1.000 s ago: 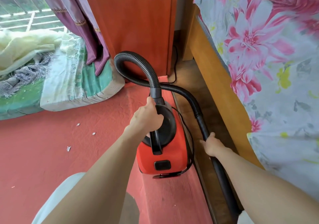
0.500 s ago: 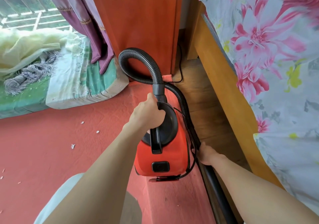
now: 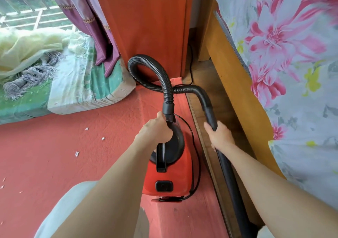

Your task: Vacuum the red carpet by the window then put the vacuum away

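Over red carpet (image 3: pixel 54 164), left hand (image 3: pixel 155 129) grips vacuum (image 3: pixel 170 175), right hand (image 3: pixel 221 137) wand (image 3: pixel 210 113).

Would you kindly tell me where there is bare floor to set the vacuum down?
The red carpet left of the vacuum, bordered by the mattress at the window, is open apart from a few white scraps. The wooden strip between vacuum and bed frame is crowded: wand, cord and the right hand fill it.
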